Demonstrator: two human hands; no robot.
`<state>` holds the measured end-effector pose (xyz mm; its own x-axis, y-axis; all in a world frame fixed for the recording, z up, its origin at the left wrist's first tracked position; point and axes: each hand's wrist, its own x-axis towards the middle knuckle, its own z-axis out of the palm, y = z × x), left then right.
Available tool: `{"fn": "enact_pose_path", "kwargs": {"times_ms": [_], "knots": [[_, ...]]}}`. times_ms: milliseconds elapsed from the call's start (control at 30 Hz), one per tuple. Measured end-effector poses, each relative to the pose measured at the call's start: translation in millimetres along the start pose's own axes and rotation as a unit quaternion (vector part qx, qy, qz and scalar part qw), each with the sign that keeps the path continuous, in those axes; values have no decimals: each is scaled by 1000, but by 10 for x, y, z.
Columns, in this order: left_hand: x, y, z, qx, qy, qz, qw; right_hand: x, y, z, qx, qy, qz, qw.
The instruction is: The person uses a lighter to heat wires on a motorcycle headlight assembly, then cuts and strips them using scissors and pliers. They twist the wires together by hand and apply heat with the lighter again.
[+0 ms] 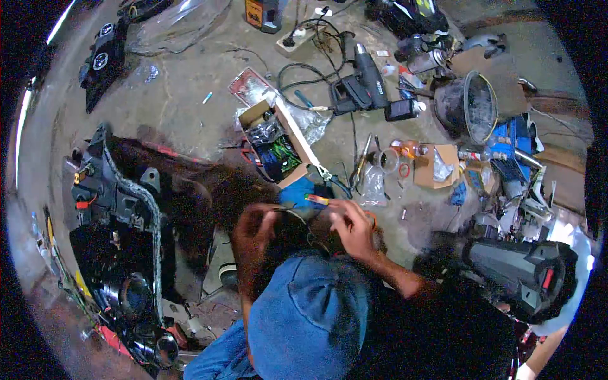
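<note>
Blurred by motion, my left hand (254, 223) pinches the end of a thin dark wire (286, 209). My right hand (354, 229) is closed on a small multicoloured object (316, 200) with yellow, red and blue parts, which sticks out from its fingertips toward the left hand. More thin wire hangs between the two hands. Just beyond them lie a blue item (296, 191) and pliers (339, 182) with dark handles. An open cardboard box (295, 177) holding packets and green items stands past the left hand.
A heat gun (370, 79), a power strip (296, 39) and a bucket (465, 106) are farther off. Large vehicle parts (136, 196) fill the left, with a dark housing (522, 272) at right. A blue cap (310, 316) is in the foreground; a bare limb (546, 353) shows bottom right.
</note>
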<state>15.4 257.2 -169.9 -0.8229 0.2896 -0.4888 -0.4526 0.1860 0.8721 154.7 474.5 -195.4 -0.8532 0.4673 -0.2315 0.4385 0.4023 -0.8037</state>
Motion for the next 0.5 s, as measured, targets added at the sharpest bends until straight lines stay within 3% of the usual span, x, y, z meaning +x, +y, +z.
{"fn": "enact_pose_path", "kwargs": {"times_ms": [33, 133, 233, 333, 433, 500], "knots": [[-3, -88, -28, -19, 37, -54, 998, -60, 168, -48, -37, 2, 44, 998], [-82, -386, -141, -53, 85, -61, 993, -486, 1378, -134, -247, 3, 83, 966], [-183, -452, -183, -108, 93, -17, 990, -634, 1418, -310, -223, -14, 160, 961], [-302, -130, -81, -106, 140, -5, 984, -719, 1758, -406, -316, -75, 54, 944], [-332, 389, -52, -137, 155, 5, 978, -661, 1887, -374, -285, -112, 85, 948], [-267, 454, -64, -103, 156, 94, 978, -750, 2097, -411, -234, -100, 122, 959]]}}
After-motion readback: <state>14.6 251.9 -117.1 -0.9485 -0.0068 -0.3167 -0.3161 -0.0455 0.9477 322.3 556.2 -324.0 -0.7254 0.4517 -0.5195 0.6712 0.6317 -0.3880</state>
